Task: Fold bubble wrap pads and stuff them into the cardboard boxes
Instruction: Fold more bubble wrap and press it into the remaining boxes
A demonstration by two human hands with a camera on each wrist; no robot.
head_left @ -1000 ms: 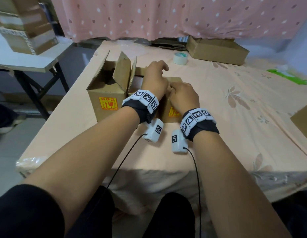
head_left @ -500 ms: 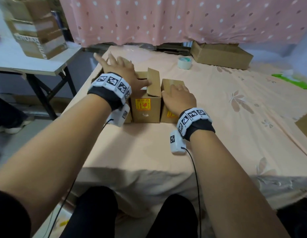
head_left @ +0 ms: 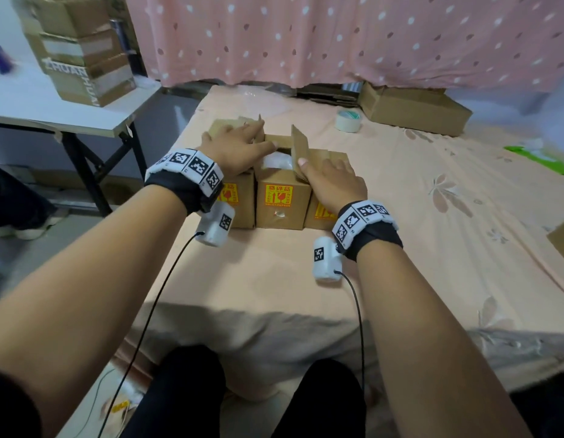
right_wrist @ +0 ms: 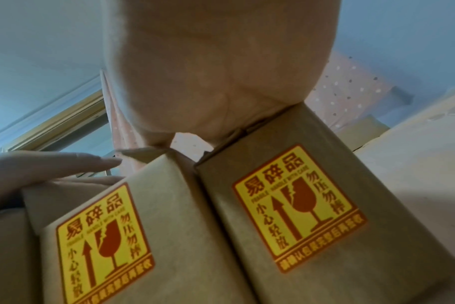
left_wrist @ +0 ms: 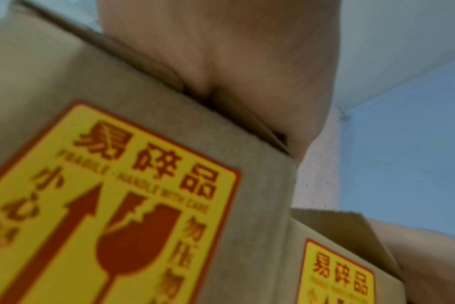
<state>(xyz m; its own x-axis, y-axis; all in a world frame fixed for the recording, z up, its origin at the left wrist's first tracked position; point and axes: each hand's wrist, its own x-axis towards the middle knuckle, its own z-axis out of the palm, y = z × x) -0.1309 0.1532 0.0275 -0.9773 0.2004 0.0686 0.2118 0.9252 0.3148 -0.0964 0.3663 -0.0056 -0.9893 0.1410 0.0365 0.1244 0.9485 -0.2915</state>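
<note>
Three small cardboard boxes with yellow fragile stickers stand side by side on the peach cloth. My left hand (head_left: 236,147) lies flat on the folded-down flaps of the left box (head_left: 238,200), fingertips reaching the rim of the middle box (head_left: 282,203). White bubble wrap (head_left: 276,161) shows inside the middle box, whose right flap (head_left: 299,147) stands up. My right hand (head_left: 332,180) rests flat on the right box (head_left: 320,213), thumb against that flap. In the left wrist view my palm (left_wrist: 234,61) presses the left box (left_wrist: 169,133). In the right wrist view my palm (right_wrist: 221,72) sits on the right box (right_wrist: 377,226).
A tape roll (head_left: 347,120) and a flat brown box (head_left: 413,109) lie at the far end of the table. A stack of taped boxes (head_left: 81,52) stands on a white side table (head_left: 53,112) to the left. A green item (head_left: 539,156) and a piece of cardboard (head_left: 563,241) lie at the right.
My left hand left the right-hand boxes, pushed the left box's open flaps down and now lies on them. My right thumb has moved against the middle box's raised flap.
</note>
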